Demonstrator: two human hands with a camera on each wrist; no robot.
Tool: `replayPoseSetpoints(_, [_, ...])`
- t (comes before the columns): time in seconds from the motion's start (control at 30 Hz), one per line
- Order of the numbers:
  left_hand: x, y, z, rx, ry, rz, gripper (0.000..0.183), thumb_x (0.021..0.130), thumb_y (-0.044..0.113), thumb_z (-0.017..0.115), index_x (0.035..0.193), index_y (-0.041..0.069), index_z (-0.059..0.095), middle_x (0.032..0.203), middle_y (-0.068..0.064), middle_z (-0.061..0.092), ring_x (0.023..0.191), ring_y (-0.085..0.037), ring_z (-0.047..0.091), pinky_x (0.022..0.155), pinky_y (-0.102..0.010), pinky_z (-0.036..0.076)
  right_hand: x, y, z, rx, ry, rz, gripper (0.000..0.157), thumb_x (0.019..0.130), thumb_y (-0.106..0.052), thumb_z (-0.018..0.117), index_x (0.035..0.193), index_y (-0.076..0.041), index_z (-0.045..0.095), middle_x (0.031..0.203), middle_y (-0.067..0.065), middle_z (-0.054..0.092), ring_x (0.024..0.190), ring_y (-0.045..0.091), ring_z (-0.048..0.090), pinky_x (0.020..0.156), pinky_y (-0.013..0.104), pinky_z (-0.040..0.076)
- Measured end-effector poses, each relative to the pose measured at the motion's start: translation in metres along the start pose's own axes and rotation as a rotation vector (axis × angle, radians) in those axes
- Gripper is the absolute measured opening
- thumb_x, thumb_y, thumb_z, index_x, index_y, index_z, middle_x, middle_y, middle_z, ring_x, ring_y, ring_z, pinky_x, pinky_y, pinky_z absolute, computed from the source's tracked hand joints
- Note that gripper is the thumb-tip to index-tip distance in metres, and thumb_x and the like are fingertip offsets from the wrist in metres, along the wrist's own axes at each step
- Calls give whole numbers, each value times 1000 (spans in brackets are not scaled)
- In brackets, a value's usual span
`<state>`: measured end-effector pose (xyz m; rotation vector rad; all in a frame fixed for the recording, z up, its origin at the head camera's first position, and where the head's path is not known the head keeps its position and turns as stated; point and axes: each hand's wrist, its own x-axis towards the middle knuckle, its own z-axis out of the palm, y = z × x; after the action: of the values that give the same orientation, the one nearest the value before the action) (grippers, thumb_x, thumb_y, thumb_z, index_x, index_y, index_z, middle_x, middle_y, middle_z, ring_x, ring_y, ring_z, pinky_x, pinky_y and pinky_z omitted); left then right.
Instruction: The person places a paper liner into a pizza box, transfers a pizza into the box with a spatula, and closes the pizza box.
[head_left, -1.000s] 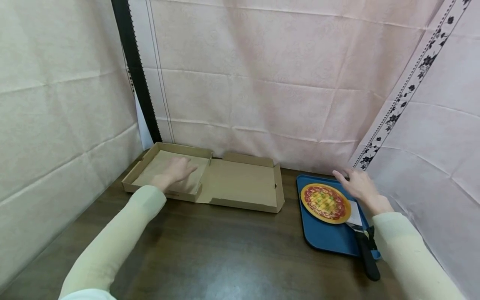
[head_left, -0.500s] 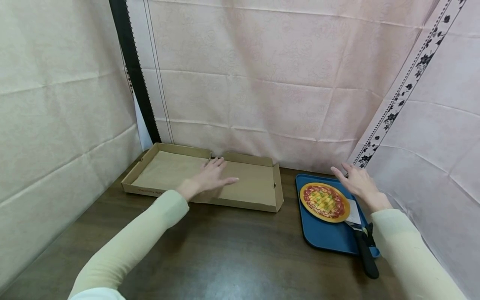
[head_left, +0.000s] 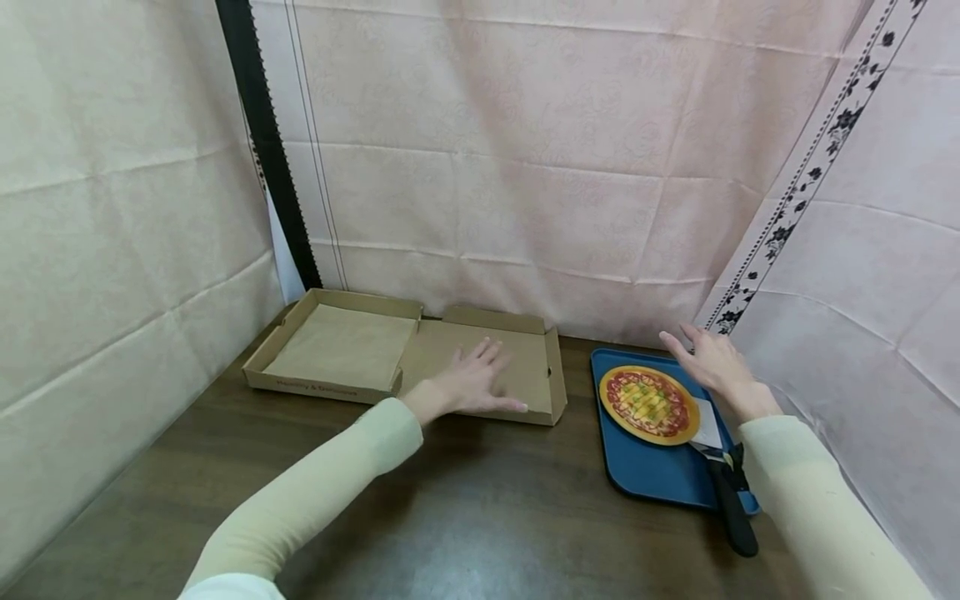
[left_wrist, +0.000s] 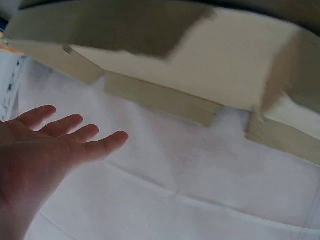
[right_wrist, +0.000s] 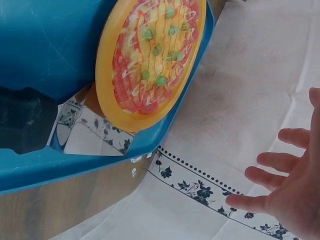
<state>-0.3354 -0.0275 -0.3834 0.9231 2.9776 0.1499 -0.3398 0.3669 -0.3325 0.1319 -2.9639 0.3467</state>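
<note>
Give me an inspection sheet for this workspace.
Surface: brown wood-look table, some glare near the front.
Job's things: pizza box open; pizza on a blue tray; spatula beside it, handle over the tray's edge.
Clutter: dark patch beside the spatula, too unclear to name.
Hands: left hand spread over the box's right half; right hand near the tray's far right corner; both hold nothing.
Cables: nothing seen.
Surroundings: creased pale cloth behind and on both sides, floral trim at right.

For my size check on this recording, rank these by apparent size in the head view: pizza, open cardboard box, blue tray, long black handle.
Largest to smallest:
1. open cardboard box, partly covered by the left hand
2. blue tray
3. pizza
4. long black handle
</note>
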Motion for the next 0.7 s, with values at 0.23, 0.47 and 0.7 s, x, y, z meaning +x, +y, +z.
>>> replayPoseSetpoints(0.23, [10, 29, 19, 17, -27, 56, 98, 76, 86, 41, 154, 29, 23, 164, -7, 7, 152, -31, 2, 114, -69, 12, 1, -4, 0, 8, -1, -11, 82, 99, -60, 27, 148, 5, 29, 143, 38, 37, 127, 56, 39, 103, 67, 33])
replayPoseSetpoints(0.47, [21, 55, 29, 48, -53, 105, 101, 76, 87, 41, 155, 29, 19, 164, -5, 8, 152, -29, 3, 114, -68, 14, 2, -4, 0, 7, -2, -13, 82, 99, -61, 26, 149, 4, 28, 143, 38, 37, 126, 56, 40, 102, 68, 33])
replayPoseSetpoints(0.7, [31, 79, 43, 118, -53, 123, 104, 74, 90, 36, 156, 28, 17, 165, -4, 8, 153, -25, 4, 118, -63, 11, 2, -9, 0, 20, -11, -11, 82, 99, -61, 25, 149, 4, 27, 145, 38, 34, 127, 57, 37, 104, 68, 31])
